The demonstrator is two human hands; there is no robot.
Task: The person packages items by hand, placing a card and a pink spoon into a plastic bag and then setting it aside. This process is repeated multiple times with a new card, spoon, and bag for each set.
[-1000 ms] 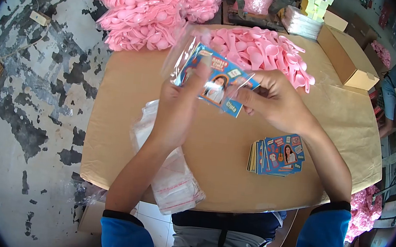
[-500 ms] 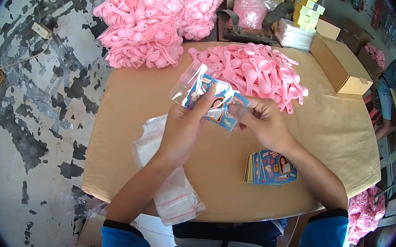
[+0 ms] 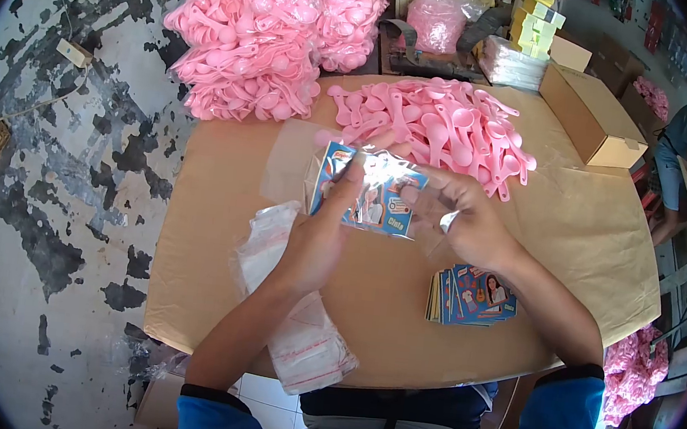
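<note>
A blue printed card lies inside a clear plastic bag, raised over the table. My left hand grips the bag and card at their left side, its thumb on the front. At the right end of the bag is my right hand, its fingers bent around the clear plastic edge. Below my right hand rests a stack of blue cards. Empty clear bags lie partly under my left forearm. Pink spoons are heaped beyond my hands.
Large bags of pink spoons stand at the back left. A cardboard box sits at the back right, near yellow boxes. Another person is at the far right. Brown paper covers the table.
The card has turned from tilted to nearly level, facing me more squarely. The bag's clear part now spreads out to the left, and my right hand has shifted slightly right along the plastic.
</note>
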